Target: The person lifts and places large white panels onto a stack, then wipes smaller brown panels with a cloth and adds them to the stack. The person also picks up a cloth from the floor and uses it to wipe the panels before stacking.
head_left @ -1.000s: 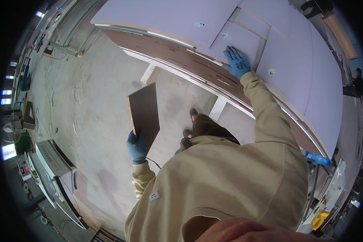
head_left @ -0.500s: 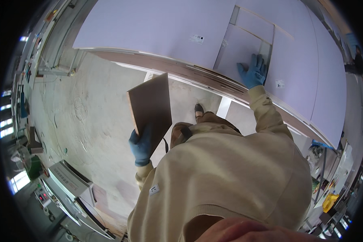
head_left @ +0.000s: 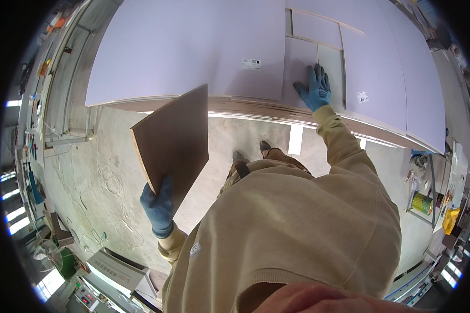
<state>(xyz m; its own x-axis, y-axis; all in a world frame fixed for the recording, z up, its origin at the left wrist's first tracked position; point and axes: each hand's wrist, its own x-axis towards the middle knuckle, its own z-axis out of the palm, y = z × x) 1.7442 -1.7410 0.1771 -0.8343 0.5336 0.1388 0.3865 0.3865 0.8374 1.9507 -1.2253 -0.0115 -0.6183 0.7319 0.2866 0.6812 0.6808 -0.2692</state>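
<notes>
At the left, over open floor, the gloved left hand (head_left: 156, 211) was closed on the lower edge of a brown board (head_left: 175, 143), one digit lying across its dark face. The board stood tilted in the air, its raw chipboard edge toward the left. Its upper right corner overlapped the front of the panel stack in view; whether the two touched could not be told.

The right hand (head_left: 317, 91), also gloved, lay flat with fingers and thumb spread, grasping nothing, on a small lilac panel (head_left: 299, 62) near the front edge of the stack. This piece sat in a recess between a large lilac panel (head_left: 193, 52) to the left and a long lilac panel (head_left: 373, 57) to the right. A paler strip (head_left: 333, 70) ran just right of the fingers.

Farther out, bare floor (head_left: 141, 151) gave room below and left of the board, with a loose cable (head_left: 121, 182) across it. A white box (head_left: 121, 271) bounded the lower left, a metal frame (head_left: 68, 142) the upper left.

Compared with half a second before, the board appeared farther left, and the stack's front edge ran more nearly level. The pale strip looked wider, and a label seen earlier on the small panel no longer showed.
</notes>
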